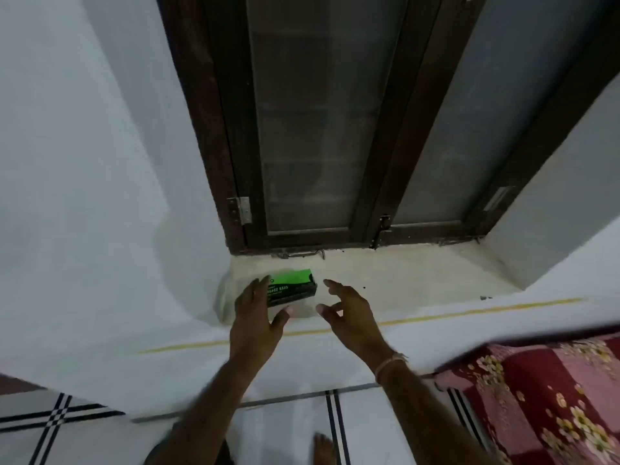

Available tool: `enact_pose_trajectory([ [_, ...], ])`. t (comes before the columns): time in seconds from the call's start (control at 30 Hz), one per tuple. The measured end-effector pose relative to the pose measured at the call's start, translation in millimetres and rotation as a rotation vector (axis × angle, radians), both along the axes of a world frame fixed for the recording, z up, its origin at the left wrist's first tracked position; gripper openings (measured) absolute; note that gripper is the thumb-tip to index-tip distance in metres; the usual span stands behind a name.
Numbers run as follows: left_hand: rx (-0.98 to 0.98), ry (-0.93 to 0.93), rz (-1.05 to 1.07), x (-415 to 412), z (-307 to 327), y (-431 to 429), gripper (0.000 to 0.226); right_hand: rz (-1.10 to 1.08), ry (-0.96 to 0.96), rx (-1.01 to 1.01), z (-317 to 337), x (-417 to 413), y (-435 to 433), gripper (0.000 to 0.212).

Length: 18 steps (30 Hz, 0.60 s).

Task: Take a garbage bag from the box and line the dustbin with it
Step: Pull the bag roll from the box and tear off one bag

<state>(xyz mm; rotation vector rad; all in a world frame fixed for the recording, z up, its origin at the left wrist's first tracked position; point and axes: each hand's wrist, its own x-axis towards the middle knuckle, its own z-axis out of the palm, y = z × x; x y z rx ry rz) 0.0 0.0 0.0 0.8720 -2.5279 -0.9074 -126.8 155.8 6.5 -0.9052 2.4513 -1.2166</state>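
Bare foot (pixel 322 448) at bottom centre of frame, on pale floor tiles (pixel 379 427) with dark stripe lines. Red floral cloth (pixel 536 404) fills the lower right corner. Both forearms reach up from the bottom edge toward a white sill (pixel 419 280) below a dark-framed window (pixel 318 129) in the upper centre. Left hand (pixel 256 318): fingers spread and released, fingertips overlapping the left end of the box in view; contact cannot be told. Right hand (pixel 349 312): fingers loosely curled, released, holding nothing, just right of the box and apart from it; thread band at the wrist. Green and black garbage bag box (pixel 293 286) lies on the sill, centre-left of frame, between the two hands. Dustbin not in frame.
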Motion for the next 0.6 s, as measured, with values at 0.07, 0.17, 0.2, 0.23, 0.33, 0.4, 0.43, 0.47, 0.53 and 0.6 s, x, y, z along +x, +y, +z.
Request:
enact_pose_trajectory([
  [0.07,-0.009,-0.094,0.013,-20.2,-9.6,-10.9,0.080,0.012,-0.035,0.050,-10.4,-22.3,-14.8,0.063],
  [0.17,0.021,-0.227,0.031,-43.5,-27.6,-28.6,0.075,0.128,-0.060,0.119,-31.5,-53.8,-39.5,0.068],
  [0.2,0.031,-0.233,0.029,-47.0,-31.7,-31.9,0.070,0.167,-0.076,0.129,-34.8,-61.2,-45.7,0.067],
  [0.23,0.036,-0.221,0.018,-48.2,-33.6,-35.1,0.065,0.195,-0.091,0.123,-38.8,-67.8,-50.6,0.065],
  [0.33,0.064,-0.169,0.004,-50.9,-32.9,-42.8,0.056,0.195,-0.187,0.049,-43.9,-87.1,-59.2,0.054],
  [0.4,0.088,-0.134,0.002,-48.3,-30.2,-45.8,0.055,0.208,-0.291,-0.033,-42.2,-94.6,-57.1,0.050],
  [0.43,0.109,-0.110,-0.003,-46.0,-28.3,-46.2,0.057,0.217,-0.332,-0.075,-38.5,-96.0,-54.2,0.048],
  [0.47,0.127,-0.078,-0.008,-43.7,-27.0,-46.7,0.060,0.221,-0.372,-0.121,-33.7,-97.2,-51.2,0.046],
  [0.53,0.175,-0.019,0.001,-40.8,-25.7,-50.2,0.060,0.217,-0.470,-0.201,-25.1,-101.8,-46.9,0.044],
  [0.6,0.215,0.043,0.005,-40.0,-25.3,-51.6,0.054,0.233,-0.555,-0.242,-20.2,-106.8,-42.2,0.044],
])
